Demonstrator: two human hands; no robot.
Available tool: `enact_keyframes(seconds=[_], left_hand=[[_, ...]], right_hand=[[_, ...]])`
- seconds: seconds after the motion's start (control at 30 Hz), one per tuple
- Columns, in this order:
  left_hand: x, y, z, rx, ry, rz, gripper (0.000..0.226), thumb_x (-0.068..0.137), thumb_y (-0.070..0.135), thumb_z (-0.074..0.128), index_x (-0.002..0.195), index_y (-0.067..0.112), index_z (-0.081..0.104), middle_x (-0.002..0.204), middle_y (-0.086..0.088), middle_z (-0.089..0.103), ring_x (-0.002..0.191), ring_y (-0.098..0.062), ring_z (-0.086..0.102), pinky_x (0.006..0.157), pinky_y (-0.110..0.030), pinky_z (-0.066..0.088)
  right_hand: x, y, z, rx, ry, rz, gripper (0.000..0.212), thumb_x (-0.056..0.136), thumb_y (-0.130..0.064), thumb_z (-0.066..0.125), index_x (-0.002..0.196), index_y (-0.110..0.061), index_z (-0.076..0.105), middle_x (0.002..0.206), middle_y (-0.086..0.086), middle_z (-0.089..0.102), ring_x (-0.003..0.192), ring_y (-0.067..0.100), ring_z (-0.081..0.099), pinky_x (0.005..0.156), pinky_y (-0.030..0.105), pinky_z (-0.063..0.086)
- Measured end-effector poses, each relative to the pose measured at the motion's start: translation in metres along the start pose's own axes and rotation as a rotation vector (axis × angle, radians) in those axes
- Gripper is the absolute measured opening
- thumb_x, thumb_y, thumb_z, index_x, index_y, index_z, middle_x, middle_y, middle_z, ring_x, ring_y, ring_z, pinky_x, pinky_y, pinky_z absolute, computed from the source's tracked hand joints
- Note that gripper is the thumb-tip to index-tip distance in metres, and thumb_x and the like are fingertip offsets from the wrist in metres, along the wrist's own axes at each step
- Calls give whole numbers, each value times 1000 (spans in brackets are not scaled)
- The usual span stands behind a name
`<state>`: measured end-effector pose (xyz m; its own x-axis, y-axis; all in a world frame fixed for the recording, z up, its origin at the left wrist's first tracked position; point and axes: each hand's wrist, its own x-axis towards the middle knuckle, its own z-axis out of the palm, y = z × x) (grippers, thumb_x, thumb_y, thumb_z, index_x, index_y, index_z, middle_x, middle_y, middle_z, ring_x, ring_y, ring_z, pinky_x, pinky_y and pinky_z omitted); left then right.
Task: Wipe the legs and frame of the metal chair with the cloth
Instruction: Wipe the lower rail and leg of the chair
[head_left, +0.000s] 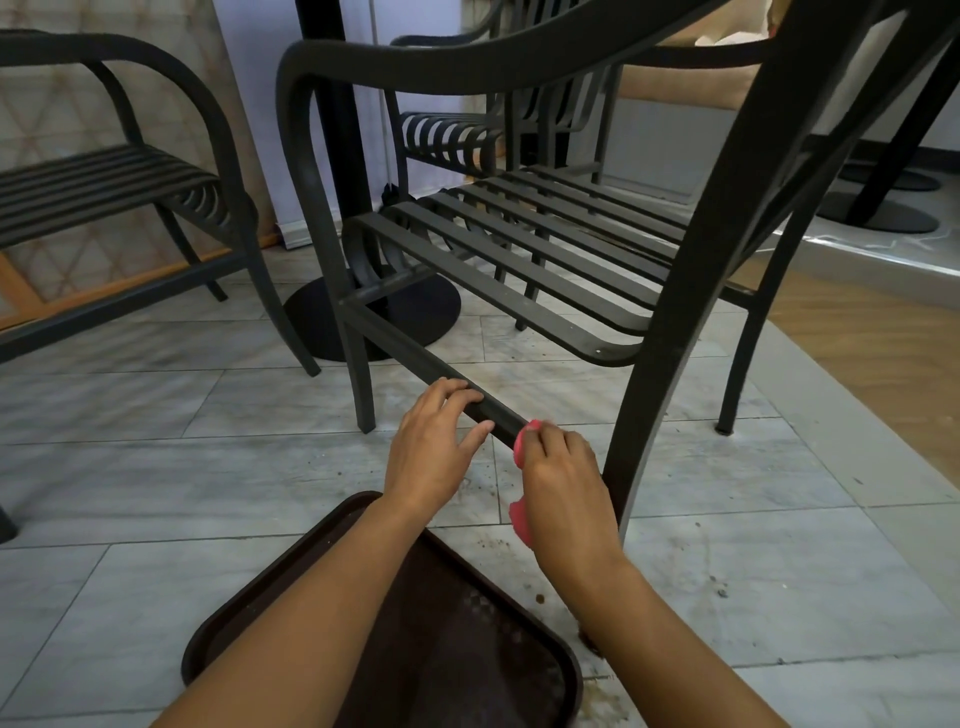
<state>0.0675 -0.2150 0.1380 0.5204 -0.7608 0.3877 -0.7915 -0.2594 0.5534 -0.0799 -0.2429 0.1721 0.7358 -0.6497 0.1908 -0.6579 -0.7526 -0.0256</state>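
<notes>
One low side rail (415, 364) of the metal chair (519, 249) is all you're on right now: your right hand (563, 483) grips the pink cloth (521, 512) against the rail's near end, beside the chair's front leg (644, 415); your left hand (434, 441) curls its fingers over the rail just beyond. Can't judge what's already clean. My guess is the legs, arms and far side remain.

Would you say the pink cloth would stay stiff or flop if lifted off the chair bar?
Probably floppy: the pink cloth bunches under the right hand and a loose end droops below it. Likely light too, since fingers alone hold it against the bar.
</notes>
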Motion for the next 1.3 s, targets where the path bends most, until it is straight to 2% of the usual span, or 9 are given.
enact_keyframes(seconds=[0.13,0.2,0.27,0.37,0.47,0.53,0.63,0.87,1.3], left_hand=[[-10,0,0,-7,-1,33,37,90,39,55,125,27,55,136,10,45,128,-8,37,104,-34,37],[-12,1,0,-8,-8,33,36,91,39,54,125,27,55,137,10,45,128,-8,36,104,-33,35],[-13,3,-1,-2,-13,34,36,91,39,53,126,27,55,137,9,45,129,-7,36,104,-32,33],[-14,6,0,3,-24,47,35,92,38,52,125,27,56,136,9,47,129,-8,38,106,-33,32],[-14,9,1,-13,-24,50,34,92,37,53,124,27,57,135,9,48,129,-9,39,107,-34,34],[-14,11,3,-17,-25,58,34,92,35,53,125,26,57,135,7,49,128,-10,40,107,-37,35],[-14,15,5,-38,-32,78,31,93,29,54,123,23,59,132,5,51,126,-11,41,104,-39,38],[-13,16,7,-50,-49,82,29,92,26,55,120,20,62,128,4,54,130,-12,39,106,-38,35],[-15,18,9,-75,-50,41,29,92,27,56,119,22,62,128,5,54,132,-11,36,106,-43,36]], right_hand=[[-27,1,4,49,84,-4,66,50,-11,87,110,2,64,105,15,66,94,28,64,83,35,54],[-43,3,8,63,105,-26,75,37,-16,92,105,1,67,101,14,68,90,27,66,81,35,55],[-54,4,11,99,110,-45,76,34,-15,93,104,1,68,100,13,68,89,28,66,80,35,54],[-57,5,6,117,124,-44,73,39,-9,91,107,2,66,105,16,67,94,31,64,82,38,55],[-41,4,-1,121,132,-41,62,60,-4,81,118,4,59,118,20,61,106,34,59,90,42,50],[-24,2,-7,15,121,-50,54,78,-8,68,128,2,50,128,19,52,116,32,51,100,40,42],[1,2,-8,-112,55,-55,58,90,-17,56,138,1,31,141,20,37,127,31,37,113,41,21],[4,-3,-2,-446,-63,22,43,95,-17,40,128,11,37,118,24,55,111,32,53,106,53,-9],[-12,5,-2,-534,-95,-45,40,95,-13,37,124,14,39,114,27,52,110,37,51,104,55,-9]])
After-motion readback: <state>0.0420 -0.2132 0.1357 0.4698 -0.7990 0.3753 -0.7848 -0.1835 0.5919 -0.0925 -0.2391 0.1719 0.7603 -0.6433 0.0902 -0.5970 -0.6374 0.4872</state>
